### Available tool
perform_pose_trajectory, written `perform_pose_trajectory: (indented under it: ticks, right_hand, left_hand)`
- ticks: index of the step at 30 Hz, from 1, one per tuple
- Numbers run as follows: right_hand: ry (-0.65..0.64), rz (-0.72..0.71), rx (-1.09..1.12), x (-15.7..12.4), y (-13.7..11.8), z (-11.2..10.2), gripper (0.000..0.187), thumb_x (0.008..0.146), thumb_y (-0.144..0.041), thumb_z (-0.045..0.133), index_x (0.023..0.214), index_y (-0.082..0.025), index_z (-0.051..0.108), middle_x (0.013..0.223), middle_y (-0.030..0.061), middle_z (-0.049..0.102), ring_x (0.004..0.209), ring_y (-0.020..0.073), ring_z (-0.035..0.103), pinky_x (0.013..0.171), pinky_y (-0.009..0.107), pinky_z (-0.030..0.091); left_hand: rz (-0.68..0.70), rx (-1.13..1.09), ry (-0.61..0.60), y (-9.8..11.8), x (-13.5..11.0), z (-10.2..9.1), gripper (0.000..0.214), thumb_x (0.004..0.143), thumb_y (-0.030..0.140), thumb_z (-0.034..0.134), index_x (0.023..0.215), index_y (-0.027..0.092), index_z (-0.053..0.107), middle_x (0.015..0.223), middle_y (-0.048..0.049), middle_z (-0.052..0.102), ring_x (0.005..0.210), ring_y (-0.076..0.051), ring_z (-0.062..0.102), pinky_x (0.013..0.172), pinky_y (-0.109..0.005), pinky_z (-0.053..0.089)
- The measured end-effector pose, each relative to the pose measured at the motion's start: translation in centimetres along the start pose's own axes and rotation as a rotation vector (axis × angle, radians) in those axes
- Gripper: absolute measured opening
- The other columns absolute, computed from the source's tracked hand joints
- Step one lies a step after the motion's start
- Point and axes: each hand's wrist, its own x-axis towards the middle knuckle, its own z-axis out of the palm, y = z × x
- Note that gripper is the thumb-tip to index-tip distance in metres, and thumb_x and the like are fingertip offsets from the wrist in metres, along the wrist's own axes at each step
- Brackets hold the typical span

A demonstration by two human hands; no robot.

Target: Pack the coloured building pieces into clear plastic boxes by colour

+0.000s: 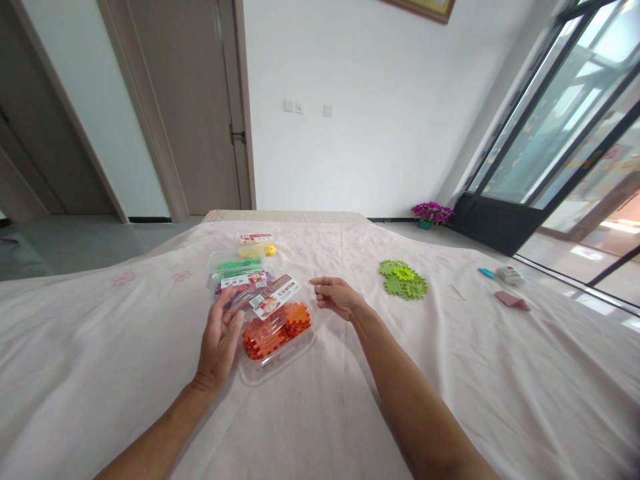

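Observation:
In front of me a clear plastic box (pixel 273 370) holds orange interlocking pieces (pixel 275 330), with toothed edges. Its clear lid (pixel 274 298), bearing a red and white label, slants over the far part of the box. My left hand (pixel 220 340) is at the left side of the lid, thumb on the near side and fingers curled around it. At the lid's right edge, my right hand (pixel 336 297) has thumb and forefinger pinched together. The transparent edge between those fingertips is hard to make out.
Behind lie clear boxes with purple pieces (pixel 267 277), green pieces (pixel 239 264) and yellow pieces (pixel 270 250). A heap of lime-green pieces (pixel 403 280) lies to the right. Farther right are a blue item (pixel 487 273), a whitish packet (pixel 510 275) and a pink cloth (pixel 512 301).

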Motion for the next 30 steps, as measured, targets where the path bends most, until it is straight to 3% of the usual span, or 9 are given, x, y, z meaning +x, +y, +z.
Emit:
perform_pose_trajectory:
  ticks: [6,11,16,19,24,30]
  right_hand:
    - [-0.204,0.042,-0.216,-0.6,0.3,-1.0,0.034,0.072,-0.016,0.069,0.105,-0.012,0.063,0.059,-0.006,0.055,0.049,0.007,0.051,0.045,0.018,0.05]
    - [-0.36,0.1,-0.369,-1.4,-0.5,-2.1,0.044,0.069,-0.021,0.074,0.11,-0.015,0.061,0.065,-0.007,0.057,0.051,0.0076,0.055,0.046,0.019,0.051]
    - [-0.441,0.185,-0.49,-2.0,-1.6,-3.3,0.051,0.067,-0.025,0.078,0.115,-0.016,0.061,0.072,-0.0045,0.063,0.059,0.0107,0.062,0.054,0.022,0.054]
    - [-0.393,0.12,-0.52,-1.2,-1.1,-3.4,0.046,0.073,-0.033,0.075,0.115,-0.017,0.064,0.084,0.001,0.067,0.067,0.0121,0.065,0.059,0.024,0.054]
    - [-0.056,-0.179,-0.538,1.0,1.4,-1.4,0.041,0.086,-0.048,0.059,0.115,-0.019,0.067,0.092,0.0039,0.069,0.064,0.0092,0.059,0.051,0.017,0.043]
    - [-0.055,-0.222,-0.644,2.2,3.3,1.2,0.033,0.091,-0.039,0.05,0.086,-0.015,0.072,0.062,-0.0025,0.055,0.051,0.008,0.041,0.048,0.019,0.03]
  left_hand:
    - [0.064,0.026,0.057,0.4,0.0,-0.1,0.055,0.091,0.043,0.06,0.141,0.025,0.046,0.148,-0.011,0.048,0.133,-0.027,0.051,0.116,-0.044,0.034]
    - [-0.077,0.01,0.058,-0.4,-0.4,0.0,0.06,0.089,0.045,0.061,0.142,0.024,0.045,0.147,-0.013,0.049,0.13,-0.027,0.054,0.113,-0.046,0.037]
    - [-0.242,0.011,-0.056,0.0,-0.5,0.0,0.059,0.091,0.049,0.055,0.141,0.02,0.047,0.135,-0.0139,0.061,0.125,-0.027,0.057,0.109,-0.047,0.04]
    - [-0.234,0.053,-0.089,0.3,-0.3,0.0,0.055,0.09,0.05,0.055,0.136,0.019,0.053,0.136,-0.0128,0.061,0.128,-0.027,0.055,0.111,-0.045,0.039]
    - [-0.254,0.043,-0.104,0.1,0.3,-0.3,0.059,0.087,0.052,0.059,0.135,0.017,0.055,0.136,-0.0154,0.061,0.124,-0.029,0.058,0.107,-0.045,0.043]
    - [-0.266,0.022,-0.124,-0.5,1.0,-0.8,0.061,0.082,0.057,0.064,0.127,0.016,0.063,0.127,-0.0152,0.068,0.115,-0.029,0.064,0.098,-0.043,0.051]
